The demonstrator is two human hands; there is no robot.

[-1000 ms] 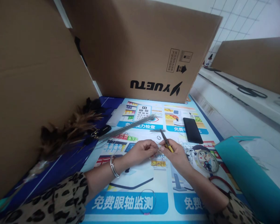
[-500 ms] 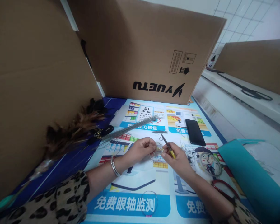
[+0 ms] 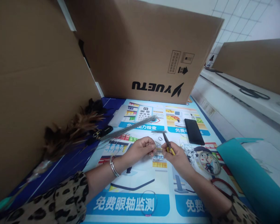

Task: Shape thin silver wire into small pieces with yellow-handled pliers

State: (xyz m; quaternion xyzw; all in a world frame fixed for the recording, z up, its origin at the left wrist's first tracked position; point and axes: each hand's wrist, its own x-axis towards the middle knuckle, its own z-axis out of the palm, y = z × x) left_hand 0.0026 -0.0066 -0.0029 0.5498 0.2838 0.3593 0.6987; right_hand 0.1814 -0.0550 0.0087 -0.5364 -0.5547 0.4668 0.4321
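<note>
Beside the pliers point(image 3: 168, 146) — phone point(image 3: 194, 131), wire bundle point(image 3: 130, 128).

Left hand point(image 3: 140, 149) pinching thin wire point(image 3: 156, 149), right hand point(image 3: 177, 157) gripping yellow-handled pliers point(image 3: 168, 145)

Black phone point(image 3: 194, 131), feather duster point(image 3: 70, 132), box point(image 3: 142, 46); perhaps scissors point(image 3: 254, 92).

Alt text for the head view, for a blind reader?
The left hand pinches a small wire piece while the right hand grips yellow-handled pliers at it, over a printed poster mat. A wire bundle, feather duster and black phone lie beyond.
</note>
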